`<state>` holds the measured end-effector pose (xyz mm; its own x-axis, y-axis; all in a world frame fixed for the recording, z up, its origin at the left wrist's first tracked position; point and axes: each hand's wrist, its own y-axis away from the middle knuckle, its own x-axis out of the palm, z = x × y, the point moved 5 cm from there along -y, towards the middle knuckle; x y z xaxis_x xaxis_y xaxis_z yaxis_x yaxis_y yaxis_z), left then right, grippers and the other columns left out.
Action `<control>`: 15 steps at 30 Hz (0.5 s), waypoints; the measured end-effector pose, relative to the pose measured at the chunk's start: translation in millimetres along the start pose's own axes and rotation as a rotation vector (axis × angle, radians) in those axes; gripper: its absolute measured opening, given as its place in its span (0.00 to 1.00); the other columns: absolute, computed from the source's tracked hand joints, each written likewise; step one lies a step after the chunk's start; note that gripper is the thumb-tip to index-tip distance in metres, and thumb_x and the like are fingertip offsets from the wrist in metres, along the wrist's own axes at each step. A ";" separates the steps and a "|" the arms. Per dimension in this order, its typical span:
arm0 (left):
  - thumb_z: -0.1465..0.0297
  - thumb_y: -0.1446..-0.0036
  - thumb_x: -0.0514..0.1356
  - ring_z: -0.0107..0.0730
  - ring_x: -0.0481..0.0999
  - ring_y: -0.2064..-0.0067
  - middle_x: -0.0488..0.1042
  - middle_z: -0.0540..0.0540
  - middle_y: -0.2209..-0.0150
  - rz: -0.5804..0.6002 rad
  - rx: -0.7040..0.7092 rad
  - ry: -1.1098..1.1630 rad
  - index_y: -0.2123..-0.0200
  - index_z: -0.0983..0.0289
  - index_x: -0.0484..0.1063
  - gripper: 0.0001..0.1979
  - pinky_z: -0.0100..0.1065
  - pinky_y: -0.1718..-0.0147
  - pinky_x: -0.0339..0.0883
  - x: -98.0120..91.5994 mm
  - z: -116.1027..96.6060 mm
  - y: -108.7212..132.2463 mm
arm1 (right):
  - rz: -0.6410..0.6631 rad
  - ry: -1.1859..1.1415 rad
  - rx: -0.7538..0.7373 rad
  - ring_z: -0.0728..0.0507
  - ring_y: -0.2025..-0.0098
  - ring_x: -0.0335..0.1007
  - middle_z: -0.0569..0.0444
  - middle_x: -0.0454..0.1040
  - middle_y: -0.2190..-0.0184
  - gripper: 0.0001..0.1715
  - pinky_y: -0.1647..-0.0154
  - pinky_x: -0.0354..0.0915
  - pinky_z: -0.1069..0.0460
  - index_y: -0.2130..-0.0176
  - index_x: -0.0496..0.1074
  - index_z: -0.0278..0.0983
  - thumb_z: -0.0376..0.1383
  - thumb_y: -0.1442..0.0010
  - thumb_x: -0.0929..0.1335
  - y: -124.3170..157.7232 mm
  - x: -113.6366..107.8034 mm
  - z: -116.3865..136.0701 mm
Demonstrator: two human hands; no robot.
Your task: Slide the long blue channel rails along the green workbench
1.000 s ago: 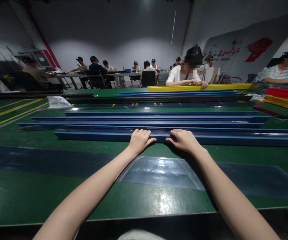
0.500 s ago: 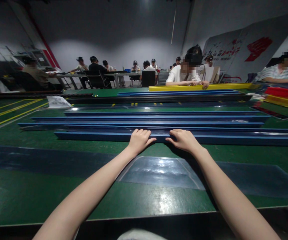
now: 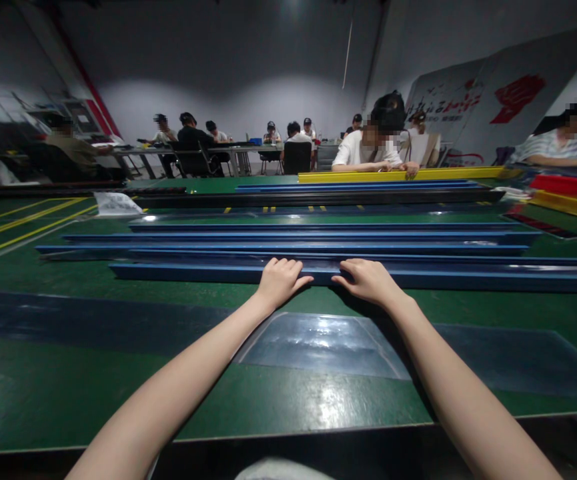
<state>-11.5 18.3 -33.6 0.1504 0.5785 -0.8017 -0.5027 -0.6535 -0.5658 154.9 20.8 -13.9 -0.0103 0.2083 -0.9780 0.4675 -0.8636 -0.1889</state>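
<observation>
A long blue channel-shaped strip [image 3: 193, 272] lies across the green table in front of me. My left hand [image 3: 282, 279] grips its near wall, the fingers curled over the top edge and the thumb along the front. A short way to the right, my right hand [image 3: 363, 277] holds the same strip in a like manner, thumb pointing inward. The fingertips of both hands are hidden inside the channel. Between my forearms and beyond them, a long clear plastic sheet [image 3: 323, 343] lies flat on the table, nearer to me than the strip.
Behind the held strip lie several more blue strips [image 3: 93, 249] and a long black strip [image 3: 318, 197]. A co-worker [image 3: 363, 150] across the table handles a yellow strip [image 3: 448, 173]. Red [image 3: 563, 184] and yellow trays [image 3: 565, 201] stand at right. The green table's near edge [image 3: 298, 437] runs before me.
</observation>
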 end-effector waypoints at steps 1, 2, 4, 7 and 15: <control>0.54 0.42 0.47 0.35 0.70 0.68 0.73 0.55 0.72 0.000 -0.001 0.001 0.69 0.65 0.68 0.21 0.35 0.69 0.51 -0.1 0.0 0.0 | 0.001 0.000 0.001 0.44 0.62 0.69 0.48 0.74 0.65 0.18 0.71 0.51 0.54 0.66 0.68 0.37 0.46 0.41 0.58 0.0 -0.3 0.2; 0.54 0.42 0.47 0.35 0.70 0.68 0.73 0.55 0.72 0.000 -0.001 0.001 0.69 0.65 0.68 0.21 0.35 0.69 0.51 -0.2 -0.1 0.0 | 0.000 0.001 0.002 0.43 0.62 0.69 0.48 0.74 0.65 0.18 0.71 0.52 0.53 0.66 0.68 0.37 0.46 0.41 0.58 0.1 -0.6 0.3; 0.54 0.42 0.47 0.35 0.70 0.68 0.73 0.55 0.72 0.002 -0.003 0.001 0.69 0.64 0.68 0.21 0.35 0.69 0.51 -0.5 -0.1 0.1 | -0.008 0.006 0.000 0.43 0.62 0.69 0.49 0.74 0.65 0.18 0.71 0.52 0.53 0.66 0.68 0.37 0.46 0.41 0.58 0.3 -1.1 0.5; 0.54 0.42 0.47 0.35 0.70 0.68 0.73 0.55 0.71 0.007 -0.005 0.003 0.69 0.64 0.68 0.21 0.35 0.69 0.51 -0.7 -0.2 0.1 | -0.010 0.006 -0.004 0.44 0.63 0.69 0.50 0.74 0.65 0.18 0.71 0.52 0.53 0.66 0.68 0.37 0.46 0.41 0.58 0.3 -1.0 0.5; 0.54 0.42 0.48 0.35 0.69 0.68 0.73 0.55 0.72 0.007 -0.004 0.003 0.70 0.64 0.68 0.20 0.35 0.69 0.51 -1.1 0.0 -0.1 | -0.005 0.005 0.002 0.44 0.63 0.69 0.49 0.74 0.65 0.18 0.71 0.52 0.53 0.66 0.68 0.37 0.46 0.41 0.58 -0.2 -0.3 -0.1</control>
<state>-11.7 17.8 -32.6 0.1494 0.5726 -0.8061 -0.5004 -0.6594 -0.5611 154.9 21.0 -13.6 -0.0078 0.2147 -0.9767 0.4655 -0.8636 -0.1936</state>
